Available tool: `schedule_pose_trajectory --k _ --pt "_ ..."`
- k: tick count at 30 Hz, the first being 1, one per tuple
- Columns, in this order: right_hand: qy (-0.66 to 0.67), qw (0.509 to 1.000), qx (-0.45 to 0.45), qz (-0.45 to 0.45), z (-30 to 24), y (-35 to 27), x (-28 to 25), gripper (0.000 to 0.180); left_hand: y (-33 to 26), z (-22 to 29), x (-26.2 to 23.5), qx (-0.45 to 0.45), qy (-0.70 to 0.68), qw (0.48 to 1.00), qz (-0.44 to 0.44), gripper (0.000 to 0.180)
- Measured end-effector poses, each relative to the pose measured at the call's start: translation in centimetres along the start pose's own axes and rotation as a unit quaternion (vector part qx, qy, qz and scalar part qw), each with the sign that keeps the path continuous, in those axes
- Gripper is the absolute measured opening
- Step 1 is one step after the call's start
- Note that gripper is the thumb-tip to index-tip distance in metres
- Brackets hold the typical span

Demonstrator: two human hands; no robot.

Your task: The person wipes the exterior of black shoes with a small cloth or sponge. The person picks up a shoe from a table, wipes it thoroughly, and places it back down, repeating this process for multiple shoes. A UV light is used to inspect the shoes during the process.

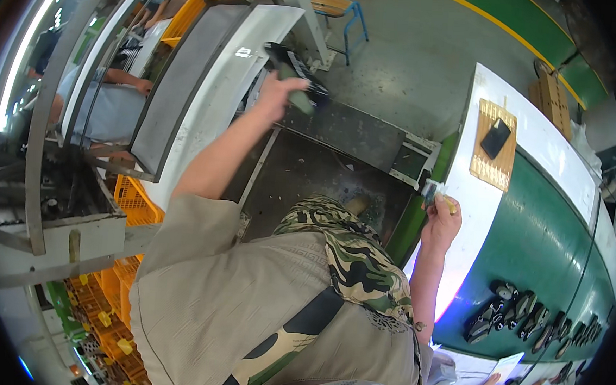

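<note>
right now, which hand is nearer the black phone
Right. In the picture, the right hand is below and left of the black phone; the left hand is much farther left.

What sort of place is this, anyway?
Probably a footwear factory or workshop: dark shoes lie along a long green belt on the right, and orange plastic crates show at the left.

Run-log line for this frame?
left hand: gripping dark shoe; right hand: holding small brush-like tool; phone: on tan board; shoes: on green surface
</note>
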State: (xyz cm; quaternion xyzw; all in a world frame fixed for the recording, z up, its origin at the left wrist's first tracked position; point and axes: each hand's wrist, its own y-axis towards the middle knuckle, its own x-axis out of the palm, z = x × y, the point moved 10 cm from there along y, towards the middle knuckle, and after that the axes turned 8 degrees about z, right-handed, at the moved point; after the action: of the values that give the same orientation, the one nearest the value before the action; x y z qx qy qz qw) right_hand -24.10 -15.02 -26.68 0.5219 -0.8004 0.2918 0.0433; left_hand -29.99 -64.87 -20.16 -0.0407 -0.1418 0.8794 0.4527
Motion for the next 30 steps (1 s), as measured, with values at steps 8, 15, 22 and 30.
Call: schedule_pose_trajectory --k 8,15,22,30 --pt "-0.034 0.998 0.027 0.048 2.8 -0.7 -6.9 0.015 9.0 4.9 -30.9 -0.019 -0.021 0.958 0.286 0.029" --pt "-0.063 0.988 -0.033 0.141 1.4 -5.3 -15.1 0.015 12.4 4.7 -41.7 -0.067 0.727 0.627 0.270 0.052" --pt "0.042 0.945 -0.056 0.320 -0.6 -15.8 -27.9 0.017 10.3 -12.4 -3.9 0.339 0.532 0.775 -0.045 0.023" --pt "0.077 0.838 -0.136 0.523 3.1 -31.7 -45.5 0.016 -36.2 -33.1 39.0 -0.029 0.315 0.758 -0.571 0.058"
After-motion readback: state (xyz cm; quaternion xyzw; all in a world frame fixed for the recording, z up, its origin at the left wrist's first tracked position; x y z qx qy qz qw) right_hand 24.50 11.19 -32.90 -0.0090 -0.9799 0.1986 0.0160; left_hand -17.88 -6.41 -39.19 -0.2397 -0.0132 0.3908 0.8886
